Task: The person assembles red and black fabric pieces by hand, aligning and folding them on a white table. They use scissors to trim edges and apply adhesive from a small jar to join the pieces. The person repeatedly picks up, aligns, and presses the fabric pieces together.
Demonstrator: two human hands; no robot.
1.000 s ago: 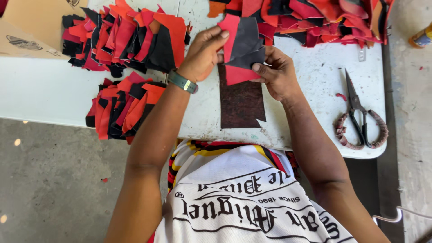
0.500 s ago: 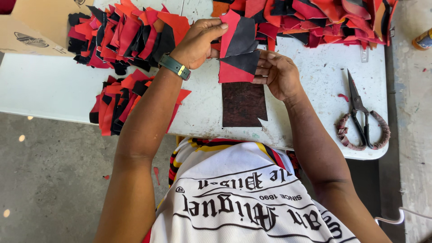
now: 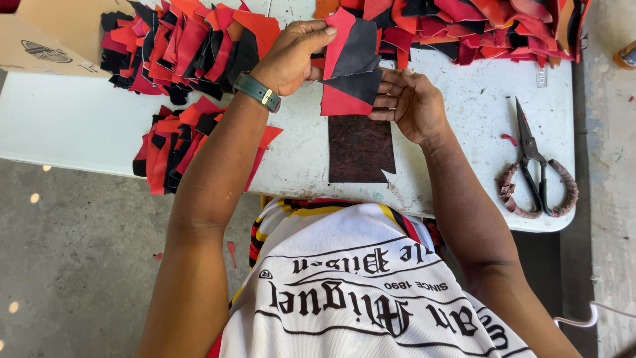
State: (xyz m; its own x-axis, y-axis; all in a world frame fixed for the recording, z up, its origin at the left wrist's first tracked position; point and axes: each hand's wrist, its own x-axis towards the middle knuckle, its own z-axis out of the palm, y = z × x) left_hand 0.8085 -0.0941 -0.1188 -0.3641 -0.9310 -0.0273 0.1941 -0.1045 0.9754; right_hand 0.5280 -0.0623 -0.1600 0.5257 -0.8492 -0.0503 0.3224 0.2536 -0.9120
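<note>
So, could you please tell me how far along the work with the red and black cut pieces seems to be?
Done: stacks of cut red and black pieces fill the white table. In hand: left hand and right hand hold a red-and-black piece above a dark brown sheet. How much is left is unclear.

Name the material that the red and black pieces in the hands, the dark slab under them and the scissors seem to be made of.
Red and black pieces: probably leather or felt, matte, with stiff cut edges.
Dark slab: possibly leather or rubber, mottled brown, flat on the table.
Scissors: dark metal blades, with handles wrapped in what looks like cord or cloth.
</note>
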